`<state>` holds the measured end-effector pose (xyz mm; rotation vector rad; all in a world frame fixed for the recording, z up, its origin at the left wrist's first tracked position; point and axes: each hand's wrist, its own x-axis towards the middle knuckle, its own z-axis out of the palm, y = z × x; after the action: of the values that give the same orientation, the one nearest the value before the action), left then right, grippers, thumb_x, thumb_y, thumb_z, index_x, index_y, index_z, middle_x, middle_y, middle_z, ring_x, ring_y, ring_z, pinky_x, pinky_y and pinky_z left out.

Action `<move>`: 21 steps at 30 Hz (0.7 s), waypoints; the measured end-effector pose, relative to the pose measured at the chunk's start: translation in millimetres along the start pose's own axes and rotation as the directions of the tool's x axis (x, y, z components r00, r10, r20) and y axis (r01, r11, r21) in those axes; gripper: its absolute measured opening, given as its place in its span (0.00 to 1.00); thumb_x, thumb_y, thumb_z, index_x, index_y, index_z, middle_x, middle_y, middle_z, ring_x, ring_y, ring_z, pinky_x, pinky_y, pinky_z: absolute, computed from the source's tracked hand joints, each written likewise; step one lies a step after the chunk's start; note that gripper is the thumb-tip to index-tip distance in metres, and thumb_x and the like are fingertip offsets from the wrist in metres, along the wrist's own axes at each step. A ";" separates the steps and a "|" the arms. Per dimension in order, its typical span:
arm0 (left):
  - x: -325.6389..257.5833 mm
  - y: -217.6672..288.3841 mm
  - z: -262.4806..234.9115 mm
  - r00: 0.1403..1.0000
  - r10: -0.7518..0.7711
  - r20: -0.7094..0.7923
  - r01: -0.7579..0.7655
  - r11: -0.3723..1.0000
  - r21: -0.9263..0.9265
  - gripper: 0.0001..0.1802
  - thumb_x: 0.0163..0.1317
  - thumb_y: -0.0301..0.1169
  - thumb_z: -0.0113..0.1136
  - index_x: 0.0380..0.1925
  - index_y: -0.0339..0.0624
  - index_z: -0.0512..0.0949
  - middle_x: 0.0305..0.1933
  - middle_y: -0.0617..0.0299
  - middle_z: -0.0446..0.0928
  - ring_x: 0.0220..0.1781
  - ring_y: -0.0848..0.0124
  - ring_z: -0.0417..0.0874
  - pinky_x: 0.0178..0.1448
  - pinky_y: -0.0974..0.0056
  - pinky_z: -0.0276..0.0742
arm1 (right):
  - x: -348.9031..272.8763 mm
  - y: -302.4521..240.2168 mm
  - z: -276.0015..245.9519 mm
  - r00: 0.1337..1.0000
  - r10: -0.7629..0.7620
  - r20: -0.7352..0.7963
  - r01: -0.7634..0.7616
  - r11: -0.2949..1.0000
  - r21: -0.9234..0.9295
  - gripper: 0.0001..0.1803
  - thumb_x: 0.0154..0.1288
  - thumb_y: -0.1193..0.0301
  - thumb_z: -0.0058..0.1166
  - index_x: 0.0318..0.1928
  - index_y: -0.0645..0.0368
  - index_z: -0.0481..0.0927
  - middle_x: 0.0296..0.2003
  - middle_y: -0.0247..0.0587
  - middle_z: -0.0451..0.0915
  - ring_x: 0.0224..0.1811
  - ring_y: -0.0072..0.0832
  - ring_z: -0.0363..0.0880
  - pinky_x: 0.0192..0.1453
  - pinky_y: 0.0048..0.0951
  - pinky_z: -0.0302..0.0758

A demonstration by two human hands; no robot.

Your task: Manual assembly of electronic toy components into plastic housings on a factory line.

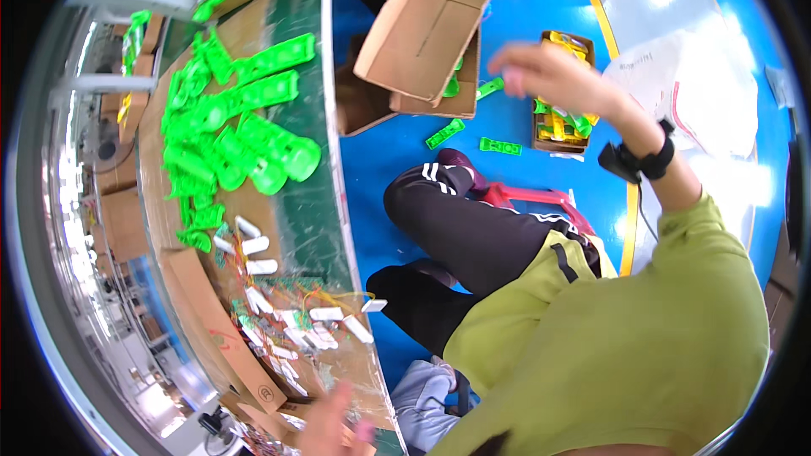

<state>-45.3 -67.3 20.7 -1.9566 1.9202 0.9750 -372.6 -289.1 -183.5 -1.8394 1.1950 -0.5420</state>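
Note:
My right hand (pixel 553 76), blurred by motion, is raised over the floor beside a small carton (pixel 538 131) of yellow and green pieces. Its fingers are loosely stretched out, and nothing shows in them. A black device (pixel 629 160) is strapped on that wrist. At the lower edge my left hand (pixel 329 426), also blurred and partly cut off, has its fingers apart with no object visible between them. It is close to the wired white parts (pixel 325 314) lying on the table (pixel 296 203). Farther along the table is a heap of bright green plastic pieces (pixel 245 131).
An open cardboard box (pixel 431 21) sits tilted on another box beside the table. Loose green pieces (pixel 500 146) lie on the blue floor. A red plastic frame (pixel 541 196) is by my legs. A long cardboard box (pixel 220 329) stands on the table, and a white sack (pixel 684 93) is at right.

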 end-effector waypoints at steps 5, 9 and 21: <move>77.1 32.3 90.9 0.918 0.195 0.345 0.007 0.863 -0.506 0.23 0.55 0.35 0.52 0.51 0.38 0.65 0.45 0.49 0.71 0.43 0.60 0.74 0.49 0.63 0.67 | -39.9 173.0 88.0 0.863 0.373 0.341 -0.307 0.923 -0.231 0.18 0.53 0.62 0.47 0.41 0.61 0.71 0.30 0.47 0.76 0.34 0.39 0.76 0.38 0.36 0.71; 190.2 16.4 169.7 0.846 0.171 0.505 0.326 0.585 -0.743 0.18 0.61 0.34 0.43 0.47 0.31 0.67 0.44 0.54 0.73 0.40 0.71 0.75 0.44 0.70 0.70 | -34.2 278.3 184.6 0.743 0.524 0.417 -0.374 0.841 -0.390 0.24 0.50 0.61 0.49 0.46 0.62 0.67 0.32 0.51 0.75 0.38 0.44 0.75 0.41 0.40 0.71; 302.7 10.2 159.2 0.424 0.261 0.867 0.698 0.515 -0.497 0.21 0.65 0.40 0.36 0.39 0.34 0.75 0.28 0.60 0.77 0.33 0.74 0.77 0.41 0.71 0.70 | 24.6 435.6 336.9 0.665 0.741 0.090 -0.642 0.629 -0.439 0.39 0.41 0.69 0.58 0.55 0.63 0.55 0.47 0.48 0.64 0.50 0.39 0.67 0.44 0.37 0.72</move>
<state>-126.2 -216.1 -276.6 -1.3000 0.4064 2.4751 -342.5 -246.7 -732.2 -1.4773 1.7710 0.4038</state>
